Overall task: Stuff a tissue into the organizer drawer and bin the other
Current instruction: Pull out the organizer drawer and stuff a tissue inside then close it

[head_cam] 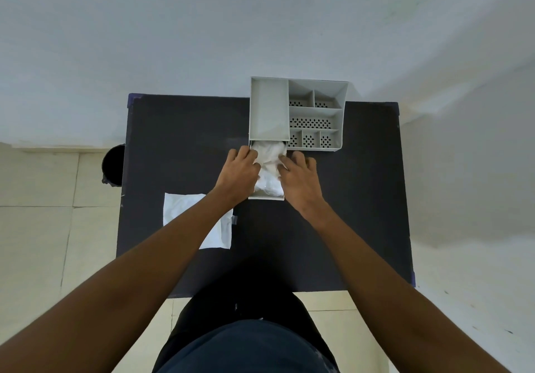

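Observation:
A grey organizer stands at the far edge of the dark table. Its drawer is pulled out toward me. A crumpled white tissue fills the drawer. My left hand rests on the drawer's left side with fingers on the tissue. My right hand presses the tissue from the right. A second white tissue lies flat on the table at the left, partly hidden by my left forearm. A black bin stands on the floor beside the table's left edge.
The organizer's right half has several perforated compartments. A wall rises right behind the table. Tiled floor shows to the left and near my legs.

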